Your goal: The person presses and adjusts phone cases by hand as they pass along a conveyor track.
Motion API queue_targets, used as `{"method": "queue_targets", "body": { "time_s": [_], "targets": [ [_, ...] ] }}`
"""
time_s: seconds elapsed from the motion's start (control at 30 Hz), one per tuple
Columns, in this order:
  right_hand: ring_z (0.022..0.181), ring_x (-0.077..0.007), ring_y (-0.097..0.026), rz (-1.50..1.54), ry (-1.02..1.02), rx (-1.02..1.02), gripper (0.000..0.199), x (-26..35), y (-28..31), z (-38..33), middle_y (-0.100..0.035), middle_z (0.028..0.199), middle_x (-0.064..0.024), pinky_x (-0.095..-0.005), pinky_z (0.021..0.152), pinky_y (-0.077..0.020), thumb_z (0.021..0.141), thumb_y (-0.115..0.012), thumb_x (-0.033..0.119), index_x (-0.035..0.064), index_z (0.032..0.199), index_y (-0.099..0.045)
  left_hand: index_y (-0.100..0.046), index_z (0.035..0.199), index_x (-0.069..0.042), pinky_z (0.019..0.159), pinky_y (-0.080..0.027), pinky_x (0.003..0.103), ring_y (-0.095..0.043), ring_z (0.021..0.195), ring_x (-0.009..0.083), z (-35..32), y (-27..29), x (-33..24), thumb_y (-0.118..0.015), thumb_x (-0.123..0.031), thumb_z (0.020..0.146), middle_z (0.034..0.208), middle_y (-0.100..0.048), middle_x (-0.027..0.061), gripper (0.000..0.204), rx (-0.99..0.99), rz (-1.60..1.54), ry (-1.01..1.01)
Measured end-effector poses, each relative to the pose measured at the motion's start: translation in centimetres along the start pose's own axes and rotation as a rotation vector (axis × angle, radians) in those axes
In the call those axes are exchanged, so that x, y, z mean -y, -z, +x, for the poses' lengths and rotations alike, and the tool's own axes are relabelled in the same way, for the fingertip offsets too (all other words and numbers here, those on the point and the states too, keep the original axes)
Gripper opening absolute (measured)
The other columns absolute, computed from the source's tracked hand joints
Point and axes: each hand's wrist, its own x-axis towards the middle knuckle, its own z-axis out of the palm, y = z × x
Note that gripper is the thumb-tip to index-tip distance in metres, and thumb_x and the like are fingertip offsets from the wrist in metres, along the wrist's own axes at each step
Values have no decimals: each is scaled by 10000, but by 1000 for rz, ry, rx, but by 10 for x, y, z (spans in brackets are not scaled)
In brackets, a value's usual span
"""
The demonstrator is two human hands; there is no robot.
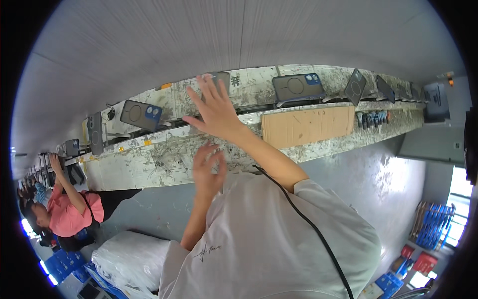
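Observation:
My right hand reaches over the worktable with its fingers spread and nothing in them. Its fingertips overlap a dark phone case, which they partly hide; whether they touch it I cannot tell. My left hand hovers over the near edge of the table, fingers loosely bent and apart, slightly blurred, with no object showing in it. To the left of my right hand, a translucent dark phone case with a ring on its back leans on the rail. A similar blue-edged phone case rests to the right.
A flat cardboard sheet covers part of the table. Beyond it lies a row of small dark items. More cases line the rail. A person in a pink shirt works at the far left, near a white plastic-wrapped bundle.

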Motion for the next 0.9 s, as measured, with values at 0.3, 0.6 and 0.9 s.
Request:
{"method": "queue_targets", "body": {
  "time_s": [0.3, 0.6, 0.9],
  "targets": [
    [1684, -509, -276, -187, -150, 100, 879, -105, 72, -51, -372, 1771, -331, -625, 1373, -195, 1032, -693, 668, 19, 1615, -579, -687, 1542, -139, 1244, -404, 633, -572, 1511, 467, 162, 14, 54, -695, -335, 1113, 1605, -637, 221, 472, -401, 447, -13],
    [1595, -387, -493, 478, -355, -378, 421, -113, 173, -70, -684, 1536, -181, -506, 1309, -364, 1047, -781, 205, 51, 1433, -713, -664, 1587, -364, 1311, -248, 747, -500, 1584, 467, 189, -95, 7, -570, -570, 1139, 1665, -612, 158, 502, 39, 571, -146],
    [1532, -419, -549, 281, -6, 28, 436, -28, 71, -15, -650, 1562, -185, -567, 1259, -435, 1055, -776, 334, 88, 1413, -734, -849, 1150, -57, 1053, -572, 498, -749, 1169, 385, 35, -79, -32, -782, -140, 982, 1155, -812, 140, 200, 401, -228, -137]
  ]
}}
